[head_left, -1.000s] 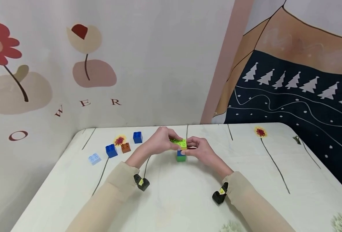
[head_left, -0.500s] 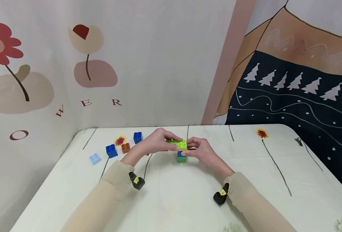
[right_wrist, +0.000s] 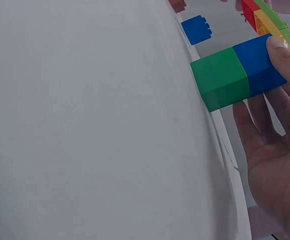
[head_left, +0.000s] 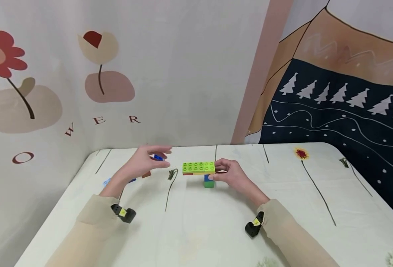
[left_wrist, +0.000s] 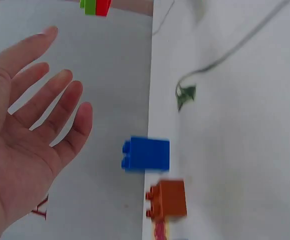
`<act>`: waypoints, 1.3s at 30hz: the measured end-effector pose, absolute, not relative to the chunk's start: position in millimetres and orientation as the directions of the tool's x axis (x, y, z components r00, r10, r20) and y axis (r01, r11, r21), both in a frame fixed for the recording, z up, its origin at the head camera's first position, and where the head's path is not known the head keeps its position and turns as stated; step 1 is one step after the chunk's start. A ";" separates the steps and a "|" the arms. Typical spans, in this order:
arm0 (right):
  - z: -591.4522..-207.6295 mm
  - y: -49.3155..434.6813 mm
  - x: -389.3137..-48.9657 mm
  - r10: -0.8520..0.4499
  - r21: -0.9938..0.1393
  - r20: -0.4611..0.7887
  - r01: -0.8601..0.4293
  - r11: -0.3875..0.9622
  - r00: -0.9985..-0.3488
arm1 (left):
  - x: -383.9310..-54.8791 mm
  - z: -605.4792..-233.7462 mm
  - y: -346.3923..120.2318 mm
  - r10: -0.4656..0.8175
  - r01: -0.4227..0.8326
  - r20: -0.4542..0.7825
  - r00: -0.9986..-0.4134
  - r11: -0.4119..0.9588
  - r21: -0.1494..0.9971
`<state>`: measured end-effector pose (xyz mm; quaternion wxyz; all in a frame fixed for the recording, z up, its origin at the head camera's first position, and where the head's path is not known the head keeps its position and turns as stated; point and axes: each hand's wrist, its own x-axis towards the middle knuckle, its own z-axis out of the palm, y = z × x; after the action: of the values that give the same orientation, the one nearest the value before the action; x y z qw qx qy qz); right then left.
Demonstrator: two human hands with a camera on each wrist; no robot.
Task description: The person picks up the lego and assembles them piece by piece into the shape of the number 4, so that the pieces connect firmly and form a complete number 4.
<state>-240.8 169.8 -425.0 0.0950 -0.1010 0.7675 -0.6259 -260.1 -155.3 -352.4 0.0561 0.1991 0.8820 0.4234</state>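
Observation:
A toy-brick structure stands mid-table: a lime green studded top layer (head_left: 198, 167) over a red and yellow layer, carried by a blue brick (right_wrist: 260, 62) on a green brick (right_wrist: 222, 80). The top layers overhang to the left of this column. My right hand (head_left: 232, 174) grips the structure from the right, its thumb on the blue brick and fingers behind. To the left, my left hand (head_left: 144, 162) is held over the loose bricks, fingers extended with nothing in them. A single blue brick (left_wrist: 147, 154) and an orange-brown brick (left_wrist: 170, 200) lie nearest to it.
Behind the left hand and wrist, a light blue brick (head_left: 106, 181) and another blue brick (head_left: 132, 180) are partly hidden. The white tablecloth (head_left: 196, 222) has printed flowers and stems. A patterned wall (head_left: 183, 74) rises directly behind the table's far edge.
My left hand has let go of the brick structure and moved left towards the loose bricks, uncovering the lime green top. The right hand stays in place on the structure.

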 end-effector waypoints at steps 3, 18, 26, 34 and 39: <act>-424.7 170.0 -240.0 -0.269 -0.981 -0.022 -0.030 0.190 -0.963 | -256.7 -353.8 -171.0 0.386 0.314 0.075 -0.919 0.603 0.733; -424.7 172.4 -240.3 -0.250 -0.981 -0.032 -0.017 0.193 -0.968 | -245.3 -364.9 -203.2 0.321 0.326 0.134 -0.938 0.679 0.657; -424.5 171.3 -238.7 -0.253 -0.982 -0.029 -0.019 0.189 -0.967 | -243.9 -365.1 -225.4 0.277 0.302 0.141 -0.950 0.714 0.632; -426.7 170.0 -238.1 -0.255 -0.985 -0.033 -0.012 0.174 -0.966 | -246.3 -375.3 -250.6 0.284 0.263 0.069 -0.956 0.731 0.630; -427.8 169.3 -239.9 -0.260 -0.984 -0.025 -0.022 0.177 -0.965 | -245.3 -383.8 -258.9 0.280 0.234 0.030 -0.959 0.731 0.641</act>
<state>-239.9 169.3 -427.8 0.0938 -0.0925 0.7613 -0.6348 -245.3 -258.9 -383.8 0.0342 0.1383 0.9298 0.3395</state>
